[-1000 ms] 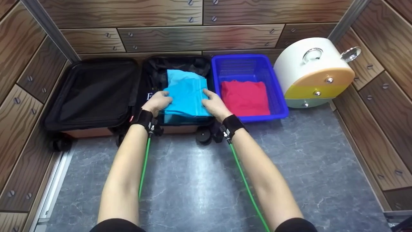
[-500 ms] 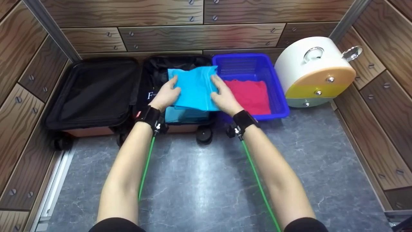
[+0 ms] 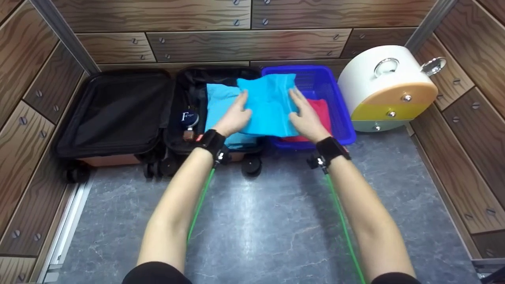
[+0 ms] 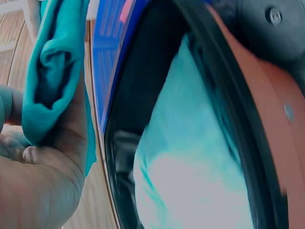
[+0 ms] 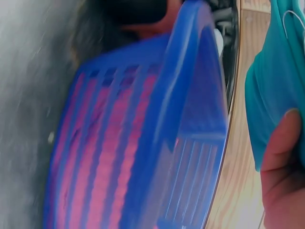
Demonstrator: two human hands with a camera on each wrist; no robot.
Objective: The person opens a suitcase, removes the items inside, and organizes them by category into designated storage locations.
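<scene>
A folded bright blue cloth [image 3: 270,106] hangs level above the border between the suitcase and the basket. My left hand [image 3: 236,117] grips its left edge, thumb on top; in the left wrist view the fold [image 4: 57,71] sits between thumb and fingers. On the opposite edge my right hand [image 3: 309,120] pinches it, the thumb showing against the fabric [image 5: 271,100] in the right wrist view. Below on the left, another light blue folded cloth [image 3: 220,103] lies in the open suitcase [image 3: 215,71]. A red folded cloth [image 3: 321,112], partly covered from view, lies in the blue basket [image 3: 345,114].
Beside the light blue cloth, a round dark item [image 3: 190,117] and a small brown one [image 3: 188,135] lie in the suitcase. Its black-lined other half [image 3: 118,114] spreads to the left. A white drum-shaped cabinet [image 3: 375,71] with coloured drawers stands right of the basket. Wood-patterned walls enclose the floor.
Both hands have lifted the bright blue cloth off the suitcase's stack and carried it right, toward the basket. The light blue cloth and the small items beside it have come into fuller view.
</scene>
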